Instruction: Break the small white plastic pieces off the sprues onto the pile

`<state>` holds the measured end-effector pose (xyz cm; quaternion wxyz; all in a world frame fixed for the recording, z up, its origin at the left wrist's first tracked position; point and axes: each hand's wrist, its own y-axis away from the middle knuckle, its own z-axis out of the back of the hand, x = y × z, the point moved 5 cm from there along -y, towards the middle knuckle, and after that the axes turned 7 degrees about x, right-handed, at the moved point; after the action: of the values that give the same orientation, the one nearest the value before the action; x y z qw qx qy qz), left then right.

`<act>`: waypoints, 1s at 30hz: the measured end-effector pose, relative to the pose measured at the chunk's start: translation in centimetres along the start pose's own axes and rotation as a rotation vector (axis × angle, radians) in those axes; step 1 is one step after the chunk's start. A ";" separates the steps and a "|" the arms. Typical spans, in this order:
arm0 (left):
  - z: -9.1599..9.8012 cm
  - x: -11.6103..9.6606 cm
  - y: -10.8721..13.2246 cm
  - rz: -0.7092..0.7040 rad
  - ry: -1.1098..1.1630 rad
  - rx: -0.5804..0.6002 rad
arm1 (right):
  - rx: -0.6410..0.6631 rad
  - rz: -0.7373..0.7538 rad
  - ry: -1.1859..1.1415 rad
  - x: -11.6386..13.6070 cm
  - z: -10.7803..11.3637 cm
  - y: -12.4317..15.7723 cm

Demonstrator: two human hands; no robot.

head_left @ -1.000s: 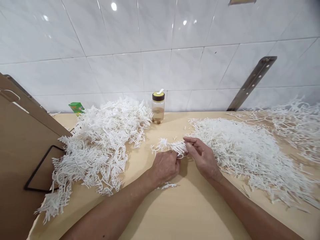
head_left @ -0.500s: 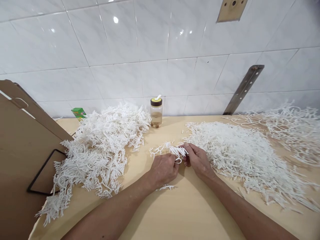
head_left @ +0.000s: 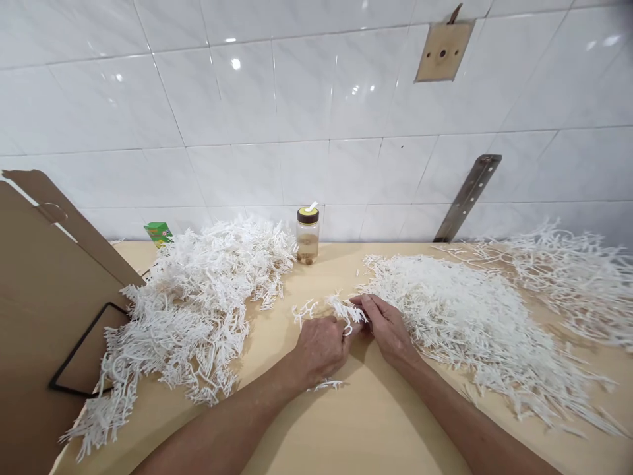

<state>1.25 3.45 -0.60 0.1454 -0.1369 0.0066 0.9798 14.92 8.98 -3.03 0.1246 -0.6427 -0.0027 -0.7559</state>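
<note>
Between my two hands is a white branched plastic sprig, with fine twigs fanning out above the fingers. My left hand is closed around its lower part, and a curled stem sticks out by the thumb. The fingertips of my right hand pinch the sprig's right end; their undersides are hidden. Another forked white strand pokes out beyond my left knuckles. Below my left hand a small loose white twig lies on the wooden table.
A tangled heap of white sprigs lies left; a flatter pile lies right, with longer strands behind it. A lidded bottle and a green box stand near the tiled wall. Cardboard rises at far left.
The camera view has tilted up slightly, so everything sits lower. Both hands stay together on the sprig, which has turned a little between the fingers.
</note>
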 end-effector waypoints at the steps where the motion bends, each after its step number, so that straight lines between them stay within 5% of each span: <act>1: 0.0 0.1 0.0 0.018 -0.001 0.004 | 0.012 -0.013 -0.058 -0.3 -0.1 0.0; 5: 0.1 0.4 -0.2 0.054 -0.017 0.021 | 0.079 0.036 -0.170 -0.8 -0.3 0.0; 14: 0.5 0.1 -0.7 -0.024 -0.085 0.132 | 0.148 0.456 0.266 3.3 -1.2 2.1; 30: 0.3 0.7 -1.5 -0.009 -0.119 0.192 | 0.125 0.495 0.312 3.6 -0.8 1.7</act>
<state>0.93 5.12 -0.49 0.1624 -0.0641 0.0912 0.9804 13.92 6.55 0.09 0.3436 -0.4907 0.1267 -0.7906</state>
